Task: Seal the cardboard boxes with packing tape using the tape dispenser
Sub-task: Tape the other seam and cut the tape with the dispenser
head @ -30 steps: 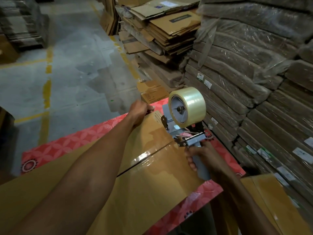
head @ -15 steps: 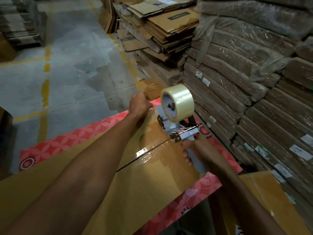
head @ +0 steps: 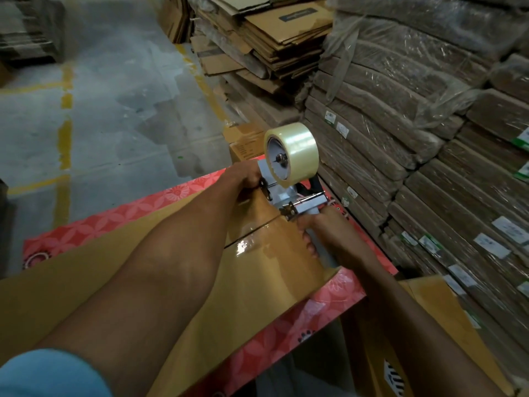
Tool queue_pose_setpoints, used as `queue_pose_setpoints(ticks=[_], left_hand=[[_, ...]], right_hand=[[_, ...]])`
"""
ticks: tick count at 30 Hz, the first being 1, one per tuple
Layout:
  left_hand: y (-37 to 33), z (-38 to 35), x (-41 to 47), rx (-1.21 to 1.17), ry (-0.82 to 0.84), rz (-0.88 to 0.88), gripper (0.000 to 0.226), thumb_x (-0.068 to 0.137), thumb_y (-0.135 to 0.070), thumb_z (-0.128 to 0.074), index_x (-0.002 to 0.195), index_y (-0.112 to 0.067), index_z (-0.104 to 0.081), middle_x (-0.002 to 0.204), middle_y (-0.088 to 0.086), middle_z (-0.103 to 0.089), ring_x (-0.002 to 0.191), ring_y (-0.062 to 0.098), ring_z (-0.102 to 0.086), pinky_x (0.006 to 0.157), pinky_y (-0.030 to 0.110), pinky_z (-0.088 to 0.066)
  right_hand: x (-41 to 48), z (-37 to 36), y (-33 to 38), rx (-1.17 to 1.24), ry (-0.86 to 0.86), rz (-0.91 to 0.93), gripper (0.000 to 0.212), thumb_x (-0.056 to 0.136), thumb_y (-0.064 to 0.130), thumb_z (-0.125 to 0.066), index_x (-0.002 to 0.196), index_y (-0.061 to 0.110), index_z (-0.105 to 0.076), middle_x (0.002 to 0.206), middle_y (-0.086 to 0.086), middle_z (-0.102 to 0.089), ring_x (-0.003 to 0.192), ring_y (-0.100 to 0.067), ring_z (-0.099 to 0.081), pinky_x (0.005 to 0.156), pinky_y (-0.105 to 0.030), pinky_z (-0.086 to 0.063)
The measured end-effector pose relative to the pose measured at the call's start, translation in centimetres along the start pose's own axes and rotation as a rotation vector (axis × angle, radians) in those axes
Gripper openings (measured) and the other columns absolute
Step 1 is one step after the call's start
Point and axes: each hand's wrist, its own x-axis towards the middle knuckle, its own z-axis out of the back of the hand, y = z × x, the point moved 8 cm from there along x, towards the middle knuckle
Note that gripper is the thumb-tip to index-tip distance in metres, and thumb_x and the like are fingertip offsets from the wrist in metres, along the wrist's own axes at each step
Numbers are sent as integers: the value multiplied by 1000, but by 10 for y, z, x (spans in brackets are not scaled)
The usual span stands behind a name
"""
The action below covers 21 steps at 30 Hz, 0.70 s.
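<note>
A flat brown cardboard box (head: 160,270) lies on a red flower-patterned table (head: 329,305), with a glossy strip of clear tape along its middle seam. My right hand (head: 329,233) grips the grey handle of the tape dispenser (head: 297,202), which carries a large roll of clear tape (head: 294,153) and stands at the box's far end. My left hand (head: 246,174) reaches across the box and curls over its far edge, right beside the dispenser's front. The fingertips of that hand are hidden behind the edge.
Tall stacks of plastic-wrapped flattened cartons (head: 429,138) rise close on the right. Loose flat boxes (head: 272,38) pile up behind them. Another brown box (head: 429,325) sits low at the right. A concrete floor with yellow lines (head: 65,130) lies to the left.
The dispenser has travelled away from me along the seam to the box's far end. My left hand stays at the far edge, now close beside the dispenser.
</note>
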Motion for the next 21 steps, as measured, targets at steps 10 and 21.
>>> queue_pose_setpoints(ticks=[10, 21], left_hand=[[-18, 9, -20, 42, -103, 17, 38, 109, -28, -34, 134, -14, -59, 140, 15, -57, 124, 37, -53, 105, 48, -41], [-56, -22, -66, 95, -368, 183, 79, 95, -41, -58, 158, -11, -22, 166, 18, -16, 154, 38, -8, 122, 61, -3]], right_hand=[[-46, 39, -49, 102, -26, -41, 6, 77, -7, -57, 76, -2, -60, 58, -13, -48, 42, -22, -40, 43, -29, -30], [-57, 46, -58, -47, -63, -57, 11, 75, -2, -60, 74, -12, -61, 57, -19, -52, 41, -24, -47, 44, -31, -37]])
